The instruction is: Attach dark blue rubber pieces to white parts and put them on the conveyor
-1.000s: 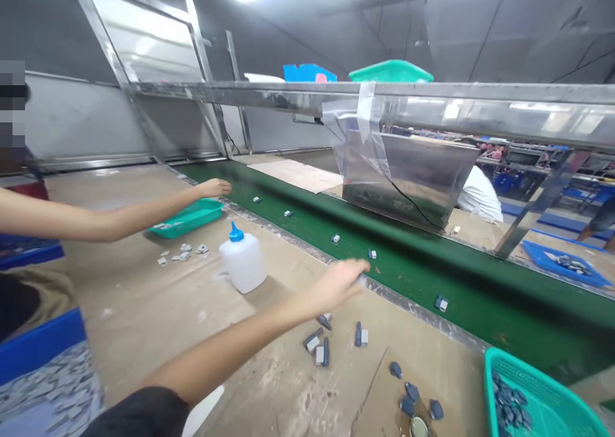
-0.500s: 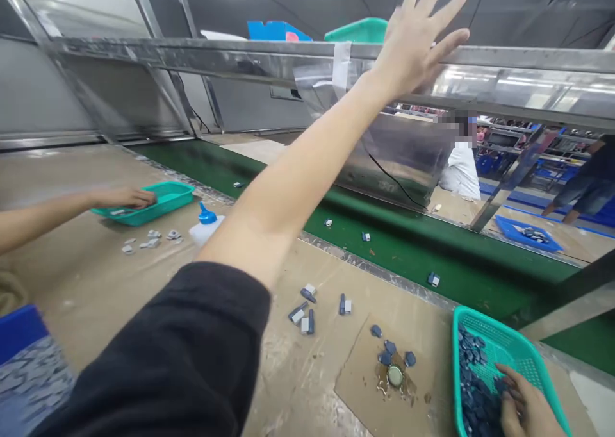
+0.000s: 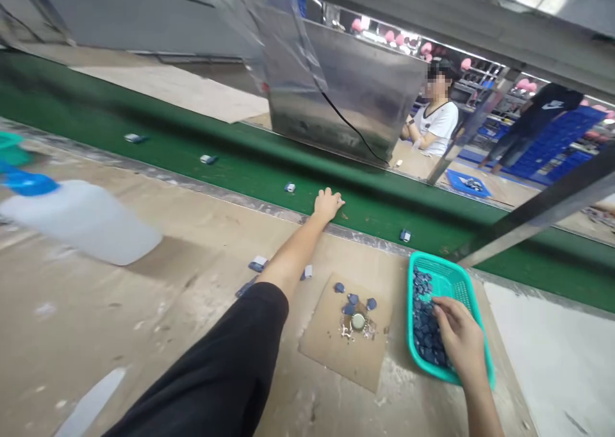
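Observation:
My left hand [image 3: 328, 205] reaches over the green conveyor belt, its fingers curled down on the surface; whatever is under them is hidden. Near it on the belt lie small blue-and-white plastic pieces [image 3: 289, 187], spaced apart. In the green basket [image 3: 412, 334] at the right, my right hand [image 3: 459, 338] has thumb and fingers closed at a heap of small dark blue plastic pieces [image 3: 425, 325]. Between the hands, a cardboard sheet [image 3: 336, 354] bears a bottle cap [image 3: 358, 321] in a wet patch, with several dark blue pieces beside it.
A white squeeze bottle [image 3: 91, 222] with a blue top stands at left. More blue-and-white pieces [image 3: 259, 263] lie by my left forearm. A slanted metal post [image 3: 523, 225] rises behind the basket. Across the belt a person [image 3: 439, 120] sits near a blue tray [image 3: 468, 184].
My left hand has come down from the overhead shelf, where its fingers were spread, to the belt. My right hand stays in the basket. The view has tilted down and shifted.

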The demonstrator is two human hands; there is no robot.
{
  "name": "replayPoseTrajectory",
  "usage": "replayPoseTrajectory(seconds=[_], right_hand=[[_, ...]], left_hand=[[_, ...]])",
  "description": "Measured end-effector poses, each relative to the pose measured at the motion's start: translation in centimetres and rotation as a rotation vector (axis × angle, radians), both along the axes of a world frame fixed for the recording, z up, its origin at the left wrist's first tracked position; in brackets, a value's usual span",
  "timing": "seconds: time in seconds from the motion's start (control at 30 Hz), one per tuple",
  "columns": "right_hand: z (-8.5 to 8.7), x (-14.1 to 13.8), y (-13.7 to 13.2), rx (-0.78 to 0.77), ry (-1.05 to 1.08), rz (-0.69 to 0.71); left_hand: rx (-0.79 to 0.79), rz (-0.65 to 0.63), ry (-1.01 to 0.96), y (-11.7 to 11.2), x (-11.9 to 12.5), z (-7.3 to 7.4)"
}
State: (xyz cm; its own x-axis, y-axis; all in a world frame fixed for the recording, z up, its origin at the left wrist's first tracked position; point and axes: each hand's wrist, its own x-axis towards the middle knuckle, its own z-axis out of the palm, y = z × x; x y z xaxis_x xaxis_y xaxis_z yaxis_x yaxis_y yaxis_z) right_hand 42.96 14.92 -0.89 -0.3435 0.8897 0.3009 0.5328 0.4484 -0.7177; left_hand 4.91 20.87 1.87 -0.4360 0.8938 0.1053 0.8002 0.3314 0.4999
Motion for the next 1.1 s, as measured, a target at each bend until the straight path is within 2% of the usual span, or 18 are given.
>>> replayPoseTrajectory(seconds=[0.1, 0.2, 0.27, 0.33, 0.4, 0.43, 0.5, 0.6, 0.73, 0.83, 0.87, 0.93, 1.03, 1.1], right_hand=[[0.7, -0.5, -0.5, 0.036, 0.098, 0.013], [1.6, -1.9, -2.1, 0.062, 0.152, 0.1], [2.2, -3.4, -3.7, 0.103, 0.093, 0.234], [2.5, -5.2, -5.2, 0.151, -0.008, 0.393], [2.4, -6.9, -6.3, 0.2, -0.106, 0.515], [2.2, -7.7, -6.6, 0.227, -0.149, 0.551], [1.5, -8.7, -6.8, 0.274, -0.215, 0.589], [0.4, -9.6, -6.7, 0.312, -0.258, 0.609], [0.1, -9.5, -6.8, 0.287, -0.256, 0.618], [1.1, -9.1, -7.2, 0.207, -0.178, 0.474], [1.7, -9.0, -7.4, 0.139, -0.095, 0.406], [3.0, -9.0, -8.2, -0.105, 0.163, 0.308], [4.8, -9.6, -9.6, -0.471, 0.547, 0.311], [5.4, -10.1, -10.3, -0.57, 0.647, 0.333]], left_hand=[[0.045, -0.057, -0.132, 0.3, 0.0, 0.1], [0.092, -0.122, -0.281, -2.5, 1.2, 0.7], [0.095, -0.155, -0.388, -6.2, 2.4, 1.2], [0.079, -0.189, -0.583, -10.8, 3.7, 1.8], [0.068, -0.218, -1.008, -15.4, 4.7, 2.4], [0.06, -0.221, -1.157, -17.4, 5.1, 2.7], [0.047, -0.222, -1.328, -20.7, 5.8, 3.0], [0.066, -0.186, -1.322, -23.3, 7.3, 2.5], [0.111, -0.19, -1.173, -24.4, 9.8, 1.0], [0.142, -0.261, -1.014, -24.4, 10.8, 0.7], [0.154, -0.276, -0.961, -24.4, 10.9, 0.9], [0.184, -0.296, -0.858, -24.3, 11.0, 1.5], [0.25, -0.316, -0.694, -24.2, 11.2, 2.4], [0.295, -0.336, -0.587, -24.2, 11.4, 2.6]])
